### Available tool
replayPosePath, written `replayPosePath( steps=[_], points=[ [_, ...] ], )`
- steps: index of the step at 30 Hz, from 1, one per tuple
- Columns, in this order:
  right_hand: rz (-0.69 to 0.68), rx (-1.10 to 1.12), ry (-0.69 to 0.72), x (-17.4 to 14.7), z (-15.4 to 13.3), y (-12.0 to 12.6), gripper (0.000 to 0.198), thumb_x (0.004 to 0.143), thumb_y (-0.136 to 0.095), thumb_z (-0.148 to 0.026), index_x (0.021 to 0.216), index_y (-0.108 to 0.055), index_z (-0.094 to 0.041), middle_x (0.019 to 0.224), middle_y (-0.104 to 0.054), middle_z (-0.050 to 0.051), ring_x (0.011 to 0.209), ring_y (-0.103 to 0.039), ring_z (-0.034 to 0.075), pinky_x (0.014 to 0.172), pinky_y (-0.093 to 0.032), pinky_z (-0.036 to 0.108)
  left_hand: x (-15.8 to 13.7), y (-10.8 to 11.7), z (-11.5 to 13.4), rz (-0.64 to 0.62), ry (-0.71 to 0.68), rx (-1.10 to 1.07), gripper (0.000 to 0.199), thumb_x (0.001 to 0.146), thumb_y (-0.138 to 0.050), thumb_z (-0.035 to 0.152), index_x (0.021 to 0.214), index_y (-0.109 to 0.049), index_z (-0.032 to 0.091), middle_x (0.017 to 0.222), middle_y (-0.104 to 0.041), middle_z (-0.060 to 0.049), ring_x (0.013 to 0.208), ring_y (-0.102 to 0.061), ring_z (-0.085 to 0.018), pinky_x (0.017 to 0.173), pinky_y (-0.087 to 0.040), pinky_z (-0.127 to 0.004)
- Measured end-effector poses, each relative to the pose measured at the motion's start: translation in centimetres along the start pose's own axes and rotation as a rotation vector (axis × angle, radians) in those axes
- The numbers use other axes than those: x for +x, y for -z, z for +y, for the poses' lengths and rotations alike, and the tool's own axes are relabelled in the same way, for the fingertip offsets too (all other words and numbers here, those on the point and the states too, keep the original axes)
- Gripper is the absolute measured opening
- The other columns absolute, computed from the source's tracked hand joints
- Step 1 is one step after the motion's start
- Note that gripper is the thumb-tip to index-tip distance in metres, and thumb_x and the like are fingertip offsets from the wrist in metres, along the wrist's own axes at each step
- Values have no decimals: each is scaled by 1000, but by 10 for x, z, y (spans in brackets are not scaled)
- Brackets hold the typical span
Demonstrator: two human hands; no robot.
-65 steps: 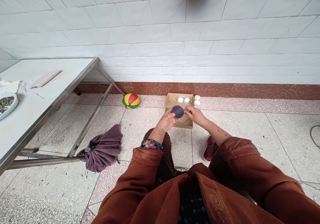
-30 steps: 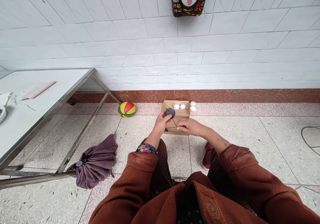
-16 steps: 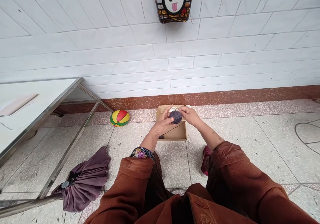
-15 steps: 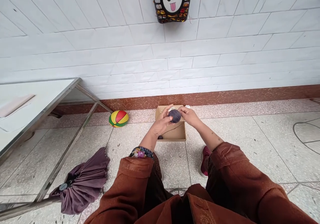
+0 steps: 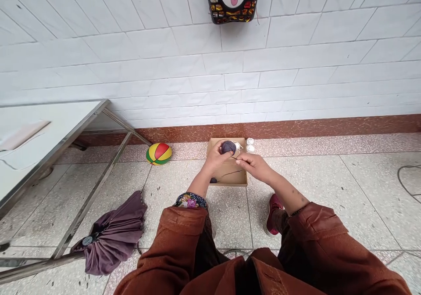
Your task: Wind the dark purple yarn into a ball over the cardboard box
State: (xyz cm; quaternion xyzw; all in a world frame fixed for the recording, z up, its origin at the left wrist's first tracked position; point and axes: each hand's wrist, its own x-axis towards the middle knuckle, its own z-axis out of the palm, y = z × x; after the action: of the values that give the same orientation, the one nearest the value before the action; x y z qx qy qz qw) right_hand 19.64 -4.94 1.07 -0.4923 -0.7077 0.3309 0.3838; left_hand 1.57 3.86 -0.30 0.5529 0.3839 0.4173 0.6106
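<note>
My left hand (image 5: 215,156) is closed around a dark purple-grey ball of yarn (image 5: 228,146), held above a shallow cardboard box (image 5: 241,180). Just to the right, my right hand (image 5: 251,162) pinches the strand of dark yarn (image 5: 234,157) running from the ball. A small dark ball (image 5: 213,180) lies in the box's lower left corner, and a dark strand stretches across the box floor from near it. Something white (image 5: 238,145) sits in the box's far part, partly hidden behind the yarn ball.
Two white round things (image 5: 250,145) sit right of the box by the wall. A colourful ball (image 5: 159,153) lies left, near a metal-framed table (image 5: 75,106). A folded purple umbrella (image 5: 115,238) leans there. A black basket (image 5: 233,12) hangs on the wall.
My right hand has shifted down and turned at the yarn ball's right side, drawing the strand. The left hand has tilted the ball slightly upward. The camera view has moved a little.
</note>
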Motion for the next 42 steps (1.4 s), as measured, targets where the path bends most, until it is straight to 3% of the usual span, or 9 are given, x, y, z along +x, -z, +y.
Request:
replayPosePath(
  steps=[6, 12, 16, 19, 27, 31, 36, 39, 42],
  points=[
    [226, 136, -22, 3, -1, 20, 26, 96, -58, -45, 88, -67, -22, 86, -69, 3, 81, -61, 20, 79, -47, 32, -16, -9, 1, -359, -3, 83, 55, 77, -76, 25, 131, -66, 24, 135, -63, -9, 128, -55, -29, 113, -38, -43],
    [331, 128, -91, 10, 22, 18, 24, 91, -62, -44, 85, -68, -22, 80, -67, 2, 77, -60, 19, 76, -47, 32, -32, -25, 5, -549, 92, -225, 79, 76, -81, 34, 148, -50, 33, 142, -57, -10, 122, -58, -29, 96, -50, -39],
    [291, 121, -116, 12, 33, 8, 22, 90, -60, -41, 82, -67, -22, 80, -68, 3, 74, -59, 20, 72, -46, 32, -39, -27, 17, -534, 178, -407, 77, 73, -83, 37, 145, -54, 35, 139, -57, -10, 102, -62, -22, 78, -51, -31],
    [246, 107, -93, 11, 39, -4, 15, 87, -56, -32, 87, -67, -22, 81, -68, 4, 75, -60, 21, 71, -47, 32, -41, -26, 24, -505, 206, -529, 67, 73, -81, 39, 136, -63, 26, 125, -63, -12, 91, -61, -19, 71, -49, -29],
    [277, -93, -124, 14, 42, -19, 19, 91, -50, -35, 87, -64, -23, 76, -66, 4, 69, -57, 21, 65, -45, 31, -38, -15, 17, -339, 203, -605, 54, 70, -81, 27, 122, -68, 20, 119, -66, -11, 95, -62, -18, 80, -51, -31],
    [227, -104, -90, 11, 30, -19, 26, 93, -51, -43, 83, -63, -23, 72, -62, 3, 67, -54, 19, 65, -44, 31, -36, -6, 15, -197, 142, -436, 52, 69, -82, 25, 119, -66, 21, 118, -67, -8, 100, -62, -19, 81, -50, -29],
    [-12, 128, -39, -3, -1, -12, 29, 92, -62, -49, 89, -71, -21, 78, -66, 3, 71, -58, 18, 68, -46, 31, -33, 6, 14, 1, -8, -9, 53, 69, -78, 23, 120, -64, 19, 114, -68, -7, 104, -63, -21, 94, -48, -34],
    [4, 311, -53, -7, -12, -1, 32, 89, -67, -53, 91, -73, -21, 83, -70, 4, 76, -61, 18, 71, -48, 31, -36, 9, 12, -53, -11, 180, 73, 64, -79, 18, 134, -57, 21, 120, -66, -8, 104, -63, -23, 96, -48, -38],
    [138, 353, -60, -3, -9, 9, 32, 87, -71, -53, 90, -74, -22, 87, -71, 4, 83, -62, 19, 79, -49, 33, -43, 6, 11, -239, -14, 250, 92, 63, -79, 17, 148, -45, 23, 116, -65, -9, 101, -63, -23, 96, -47, -41]
  ],
)
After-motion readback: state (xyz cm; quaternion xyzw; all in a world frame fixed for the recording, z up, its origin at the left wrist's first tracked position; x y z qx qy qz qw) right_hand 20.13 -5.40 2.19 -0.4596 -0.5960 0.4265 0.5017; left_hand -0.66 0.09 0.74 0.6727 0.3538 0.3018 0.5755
